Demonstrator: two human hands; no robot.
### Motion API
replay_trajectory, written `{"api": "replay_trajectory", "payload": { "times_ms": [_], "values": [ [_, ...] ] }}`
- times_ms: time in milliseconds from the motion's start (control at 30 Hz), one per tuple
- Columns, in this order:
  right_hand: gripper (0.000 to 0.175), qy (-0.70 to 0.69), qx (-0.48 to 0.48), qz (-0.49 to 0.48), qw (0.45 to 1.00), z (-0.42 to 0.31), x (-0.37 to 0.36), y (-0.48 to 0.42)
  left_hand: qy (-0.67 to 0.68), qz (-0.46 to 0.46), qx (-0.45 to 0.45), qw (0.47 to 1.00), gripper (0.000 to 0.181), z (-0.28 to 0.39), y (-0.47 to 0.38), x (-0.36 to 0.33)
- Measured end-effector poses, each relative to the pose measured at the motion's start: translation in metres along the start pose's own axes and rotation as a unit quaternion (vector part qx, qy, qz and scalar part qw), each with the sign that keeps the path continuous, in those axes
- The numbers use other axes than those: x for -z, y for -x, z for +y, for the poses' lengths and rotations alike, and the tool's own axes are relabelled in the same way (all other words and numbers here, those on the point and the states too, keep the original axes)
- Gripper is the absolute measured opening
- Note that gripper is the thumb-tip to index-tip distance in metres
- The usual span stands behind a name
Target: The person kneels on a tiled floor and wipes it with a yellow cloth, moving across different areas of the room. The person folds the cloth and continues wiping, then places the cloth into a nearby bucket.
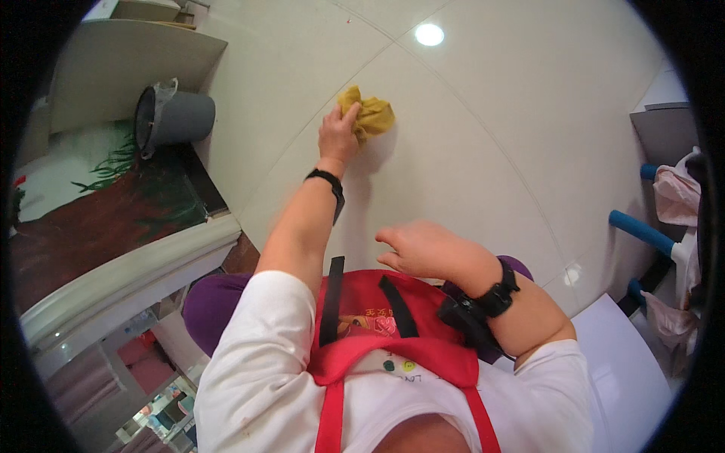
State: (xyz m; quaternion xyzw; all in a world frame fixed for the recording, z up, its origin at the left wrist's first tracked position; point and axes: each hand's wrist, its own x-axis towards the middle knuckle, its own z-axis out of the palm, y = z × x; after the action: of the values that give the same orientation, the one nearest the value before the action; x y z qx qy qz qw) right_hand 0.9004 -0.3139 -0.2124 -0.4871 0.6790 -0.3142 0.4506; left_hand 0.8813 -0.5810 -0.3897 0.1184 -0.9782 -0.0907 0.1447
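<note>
A crumpled yellow cloth [375, 116] is bunched in my left hand [340, 133], which reaches forward over the pale tiled floor [447, 141]. Whether the cloth presses on the tiles all across its underside is hidden. My right hand [416, 246] hangs in front of my red apron [374, 317], thumb and a finger apart, with nothing seen in it. Each wrist bears a black strap, and a dark device sits by the right one.
At the left, a grey bin [184, 116] with a plastic liner lies near a grey panel [130, 62] and a painted wall. Blue-padded bars [643, 231] with pale bags stand at the right. A white panel [620, 345] is beside my right arm.
</note>
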Motion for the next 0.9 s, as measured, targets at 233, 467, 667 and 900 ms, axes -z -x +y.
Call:
{"api": "replay_trajectory", "payload": {
  "times_ms": [233, 467, 667, 900],
  "values": [
    [0.027, -0.022, -0.08, 0.044, 0.996, 0.009, 0.008, 0.035, 0.076, -0.076, -0.321, 0.941, 0.042, 0.089, 0.06, -0.044],
    [0.022, -0.064, -0.185, 0.173, 0.965, -0.025, -0.003, 0.088, 0.054, -0.201, -0.454, 0.867, 0.048, 0.117, 0.002, -0.104],
    [0.023, -0.015, -0.243, 0.228, 0.943, -0.049, 0.011, 0.077, -0.032, -0.197, -0.087, 0.976, 0.05, 0.069, -0.086, -0.098],
    [0.026, -0.026, -0.341, 0.274, 0.899, -0.078, 0.023, 0.052, 0.034, -0.119, 0.042, 0.991, 0.05, 0.045, -0.114, -0.105]
  ]
}}
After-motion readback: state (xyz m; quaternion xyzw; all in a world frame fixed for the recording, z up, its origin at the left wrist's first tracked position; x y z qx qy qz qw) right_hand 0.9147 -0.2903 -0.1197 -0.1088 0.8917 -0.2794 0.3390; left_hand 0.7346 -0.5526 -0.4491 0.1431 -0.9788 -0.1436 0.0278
